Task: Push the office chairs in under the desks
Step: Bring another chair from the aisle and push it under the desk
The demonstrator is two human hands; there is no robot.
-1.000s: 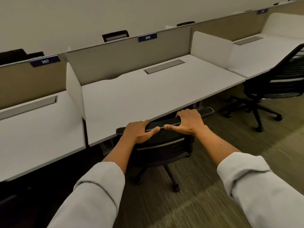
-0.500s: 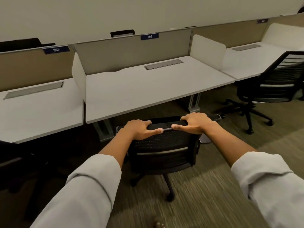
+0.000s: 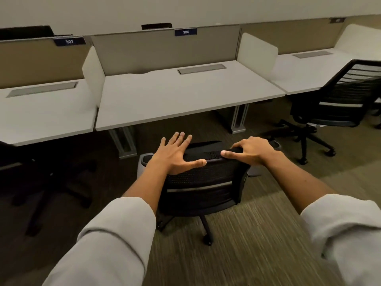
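Observation:
A black mesh office chair [image 3: 206, 182] stands on the carpet just in front of me, its back towards me, out from the white desk marked 306 [image 3: 175, 96]. A strip of floor shows between the chair and the desk edge. My left hand [image 3: 175, 155] lies flat on the top left of the chair back, fingers straight and spread, thumb along the rim. My right hand [image 3: 251, 150] grips the top right of the back, fingers curled over the rim.
A second black chair [image 3: 346, 93] stands pulled out and turned before the right desk [image 3: 305, 73]. A third dark chair [image 3: 41, 172] sits in shadow at the desk marked 307 [image 3: 41, 112]. Dividers separate the desks; metal legs stand under desk 306.
The chair has come away from desk 306 towards me, opening a gap of floor. My left hand has let go of the rim and now lies flat with spread fingers.

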